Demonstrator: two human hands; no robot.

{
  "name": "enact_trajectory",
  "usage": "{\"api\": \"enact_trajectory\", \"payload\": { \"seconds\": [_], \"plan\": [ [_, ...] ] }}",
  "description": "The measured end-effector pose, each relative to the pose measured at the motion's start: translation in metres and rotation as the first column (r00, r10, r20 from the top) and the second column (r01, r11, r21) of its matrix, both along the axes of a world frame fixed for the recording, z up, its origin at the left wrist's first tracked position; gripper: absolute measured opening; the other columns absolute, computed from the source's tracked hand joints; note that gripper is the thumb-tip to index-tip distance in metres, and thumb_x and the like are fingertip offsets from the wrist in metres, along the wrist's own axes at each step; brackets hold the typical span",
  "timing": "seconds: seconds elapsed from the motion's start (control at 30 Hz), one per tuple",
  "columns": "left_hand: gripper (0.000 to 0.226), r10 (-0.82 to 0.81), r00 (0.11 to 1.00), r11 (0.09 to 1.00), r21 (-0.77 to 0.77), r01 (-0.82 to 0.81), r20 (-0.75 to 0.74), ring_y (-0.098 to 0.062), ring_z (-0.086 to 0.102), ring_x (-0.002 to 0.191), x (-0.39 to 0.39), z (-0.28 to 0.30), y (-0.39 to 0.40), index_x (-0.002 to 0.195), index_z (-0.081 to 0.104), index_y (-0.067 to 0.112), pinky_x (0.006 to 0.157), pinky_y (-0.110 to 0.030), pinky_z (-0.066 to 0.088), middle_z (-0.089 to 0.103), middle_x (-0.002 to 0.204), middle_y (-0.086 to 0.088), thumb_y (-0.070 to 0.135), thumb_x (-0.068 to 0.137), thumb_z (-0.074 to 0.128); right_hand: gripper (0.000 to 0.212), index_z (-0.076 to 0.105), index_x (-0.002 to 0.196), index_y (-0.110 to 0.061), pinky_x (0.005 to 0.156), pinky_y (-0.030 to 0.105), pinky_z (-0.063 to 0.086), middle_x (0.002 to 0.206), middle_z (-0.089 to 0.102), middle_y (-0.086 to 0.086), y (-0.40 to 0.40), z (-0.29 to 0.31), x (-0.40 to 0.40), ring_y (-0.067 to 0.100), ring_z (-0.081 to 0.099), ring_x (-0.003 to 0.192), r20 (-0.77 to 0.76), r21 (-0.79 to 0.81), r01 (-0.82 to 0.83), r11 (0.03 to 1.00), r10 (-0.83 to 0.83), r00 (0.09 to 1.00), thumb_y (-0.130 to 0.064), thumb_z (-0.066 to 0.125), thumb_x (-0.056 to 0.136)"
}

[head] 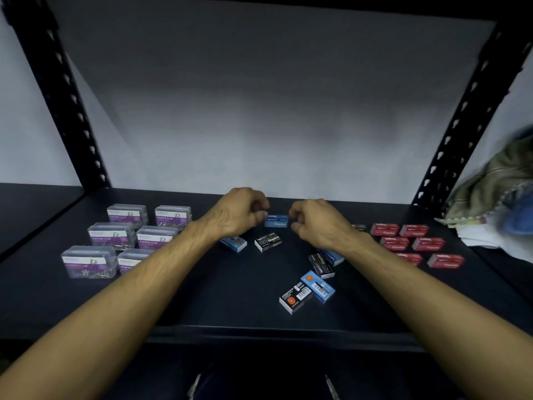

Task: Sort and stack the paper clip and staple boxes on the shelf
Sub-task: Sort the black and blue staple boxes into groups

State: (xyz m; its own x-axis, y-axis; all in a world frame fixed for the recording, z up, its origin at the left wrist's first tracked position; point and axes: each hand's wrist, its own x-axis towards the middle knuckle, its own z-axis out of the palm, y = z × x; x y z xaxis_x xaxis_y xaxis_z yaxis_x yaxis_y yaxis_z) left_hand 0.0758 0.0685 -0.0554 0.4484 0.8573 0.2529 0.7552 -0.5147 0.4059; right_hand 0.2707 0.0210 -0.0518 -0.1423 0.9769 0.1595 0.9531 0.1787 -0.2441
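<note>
Staple boxes [276, 221] and paper clip boxes [112, 234] lie spread over the dark shelf [202, 298], and the one in play is a small blue staple box near the back edge at the middle, between the two hands. The left hand [240, 210] and right hand [313, 219] sit close on either side of it with fingers curled; whether either actually touches or pinches the box I cannot tell. Such a carton looks light and stiff, probably dense for its size, with smooth card faces, so a pinch across the short sides should hold it; squeezing the wide faces might dent it. The clear plastic clip boxes look rigid and slicker, best taken by the long sides. Counted: six paper clip boxes in two columns toward the left edge; six red staple boxes [394, 243] in view toward the right edge, one half hidden by the right forearm; four blue and three black staple boxes [268, 241] loose in the middle, with a dark one behind the right wrist too blurred to name. A heap of cloth [496, 180] sits at the far right corner.
</note>
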Motion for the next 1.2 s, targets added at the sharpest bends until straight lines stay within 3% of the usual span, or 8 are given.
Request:
{"api": "enact_trajectory", "payload": {
  "seconds": [0.1,0.37,0.5,0.63,0.8,0.93,1.07,1.2],
  "plan": [
    [0.016,-0.009,0.998,0.998,-0.058,0.005,-0.069,-0.014,0.065,0.085,0.008,-0.006,-0.014,0.101,0.070,0.021,0.081,-0.028,0.052,0.068,0.089,0.006,0.031,0.089,0.068,0.018,0.067,0.107,-0.017,0.077,0.033,0.052,0.101,0.070,0.004,-0.022,0.001,0.001,0.025,0.066,0.093,0.077,-0.002,0.061,0.998,-0.061,0.995,-0.027,0.062,0.092],
    [0.025,0.040,0.982,0.993,-0.098,-0.058,-0.185,-0.021,0.064,0.088,0.021,-0.025,-0.033,0.103,0.068,0.013,0.079,-0.032,0.050,0.068,0.093,-0.001,0.035,0.090,0.066,0.031,0.067,0.106,-0.008,0.068,0.032,0.046,0.105,0.069,0.009,-0.065,-0.013,0.010,0.028,0.066,0.093,0.192,-0.105,0.217,0.970,-0.195,0.962,-0.035,0.057,0.094],
    [0.033,0.044,0.980,0.989,-0.130,-0.070,-0.193,-0.020,0.062,0.099,0.023,-0.029,-0.036,0.116,0.065,0.016,0.089,-0.034,0.050,0.067,0.108,-0.002,0.032,0.088,0.069,0.035,0.064,0.120,-0.011,0.079,0.037,0.052,0.112,0.069,0.009,-0.075,-0.019,0.013,0.027,0.066,0.101,0.132,-0.123,0.209,0.970,-0.193,0.972,-0.037,0.056,0.098],
    [0.038,0.017,0.985,0.981,-0.190,-0.050,-0.172,-0.019,0.060,0.105,0.023,-0.027,-0.037,0.120,0.064,0.017,0.093,-0.032,0.048,0.064,0.115,0.001,0.028,0.085,0.073,0.029,0.064,0.119,-0.012,0.083,0.038,0.055,0.113,0.069,0.009,-0.079,-0.020,0.016,0.026,0.065,0.102,0.058,-0.137,0.186,0.973,-0.180,0.982,-0.027,0.060,0.095],
    [0.029,-0.028,0.992,0.972,-0.236,-0.001,-0.120,-0.013,0.058,0.085,0.022,-0.022,-0.037,0.106,0.063,0.021,0.068,-0.022,0.041,0.060,0.095,0.006,0.018,0.081,0.078,0.022,0.068,0.110,-0.013,0.083,0.035,0.054,0.108,0.069,0.003,-0.077,-0.023,0.023,0.022,0.065,0.099,-0.077,-0.176,0.167,0.970,-0.183,0.980,-0.024,0.067,0.091],
    [0.030,-0.056,0.994,0.962,-0.270,0.029,-0.094,-0.011,0.057,0.078,0.019,-0.020,-0.036,0.101,0.065,0.023,0.064,-0.021,0.041,0.058,0.087,0.008,0.014,0.077,0.080,0.036,0.065,0.122,-0.011,0.091,0.030,0.051,0.119,0.065,0.001,-0.076,-0.024,0.029,0.018,0.062,0.109,-0.193,-0.211,0.146,0.967,-0.188,0.963,-0.024,0.072,0.089],
    [0.033,-0.072,0.994,0.958,-0.284,0.047,-0.080,-0.010,0.054,0.075,0.017,-0.019,-0.035,0.103,0.064,0.021,0.065,-0.023,0.042,0.055,0.086,0.006,0.013,0.076,0.081,0.043,0.065,0.125,-0.011,0.082,0.023,0.044,0.122,0.065,0.003,-0.076,-0.025,0.032,0.016,0.061,0.107,-0.234,-0.213,0.133,0.968,-0.183,0.955,-0.026,0.075,0.086],
    [0.034,-0.088,0.993,0.957,-0.285,0.061,-0.083,-0.011,0.053,0.075,0.017,-0.019,-0.035,0.103,0.064,0.021,0.067,-0.025,0.044,0.054,0.086,0.006,0.013,0.075,0.082,0.035,0.070,0.117,-0.011,0.061,0.016,0.038,0.101,0.066,-0.001,-0.076,-0.025,0.030,0.011,0.058,0.086,-0.227,-0.201,0.105,0.974,-0.151,0.962,-0.024,0.076,0.085]
  ]
}}
